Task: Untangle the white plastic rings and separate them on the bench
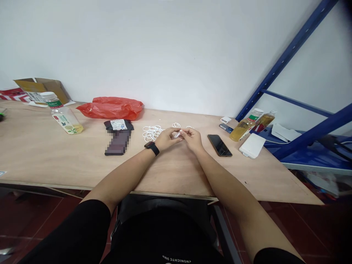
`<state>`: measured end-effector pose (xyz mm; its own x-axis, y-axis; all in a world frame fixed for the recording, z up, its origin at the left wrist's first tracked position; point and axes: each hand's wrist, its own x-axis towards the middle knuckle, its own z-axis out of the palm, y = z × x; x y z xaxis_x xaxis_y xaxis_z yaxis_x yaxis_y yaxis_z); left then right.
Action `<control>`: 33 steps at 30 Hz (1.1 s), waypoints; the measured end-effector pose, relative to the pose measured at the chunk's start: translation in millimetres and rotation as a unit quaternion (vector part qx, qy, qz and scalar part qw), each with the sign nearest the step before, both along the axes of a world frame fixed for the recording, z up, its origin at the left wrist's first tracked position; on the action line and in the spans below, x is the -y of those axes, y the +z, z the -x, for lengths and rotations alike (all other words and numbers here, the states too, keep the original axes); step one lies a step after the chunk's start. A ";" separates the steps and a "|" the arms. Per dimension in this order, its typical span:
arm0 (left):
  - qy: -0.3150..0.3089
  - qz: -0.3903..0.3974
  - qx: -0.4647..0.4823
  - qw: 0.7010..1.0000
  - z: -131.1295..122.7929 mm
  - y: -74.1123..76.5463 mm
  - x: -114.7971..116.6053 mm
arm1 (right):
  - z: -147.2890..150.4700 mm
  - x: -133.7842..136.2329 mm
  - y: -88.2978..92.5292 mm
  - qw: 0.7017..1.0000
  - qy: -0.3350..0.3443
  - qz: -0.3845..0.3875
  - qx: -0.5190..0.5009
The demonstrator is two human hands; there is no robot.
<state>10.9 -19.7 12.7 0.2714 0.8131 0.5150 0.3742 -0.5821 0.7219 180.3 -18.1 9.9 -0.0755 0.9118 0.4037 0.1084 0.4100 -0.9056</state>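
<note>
Fingertips of the left hand and right hand pinch a small white piece over the pale wooden bench, seemingly mid-handling; thin white rings lie loose beside the left hand, none visibly finished.

A small white piece is sitting pinched between the fingertips of the left hand and the right hand; the fingers are covering so much of it that I'm not making out its full shape. Thin white rings are lying in a loose, tangled heap just beyond and beside the left hand, overlapping one another too closely for me to be counting them. A few more white loops are resting just past the meeting fingers, apart from the heap, and another white loop is partly showing behind the right hand.
</note>
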 end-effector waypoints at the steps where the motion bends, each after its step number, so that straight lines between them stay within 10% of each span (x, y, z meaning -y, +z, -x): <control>1: 0.004 -0.009 -0.037 0.999 0.3 -0.1 0.6 | -1.8 -0.7 -1.0 1.000 0.000 0.004 0.008; 7: 0.039 -0.096 -0.281 0.954 8.4 0.7 -4.2 | -27.5 -20.7 -8.0 0.974 -0.083 -0.051 0.204; 16: 0.065 -0.100 -0.369 0.922 11.4 -2.2 -4.3 | -55.4 -51.4 -24.2 0.832 -0.164 0.013 0.529; 26: 0.021 -0.105 -0.362 0.926 8.5 -0.1 1.9 | -52.6 -42.8 -16.2 0.833 -0.220 0.003 0.508; 33: 0.026 -0.098 -0.359 0.928 7.5 1.5 1.8 | -43.5 -60.8 -25.5 0.829 -0.139 0.038 0.541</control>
<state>3.4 -21.5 14.2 0.5642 0.7447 0.3565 0.7493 -0.6432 0.1578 223.8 42.7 -15.6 -0.1387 0.9743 0.1774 0.9541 0.1795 -0.2399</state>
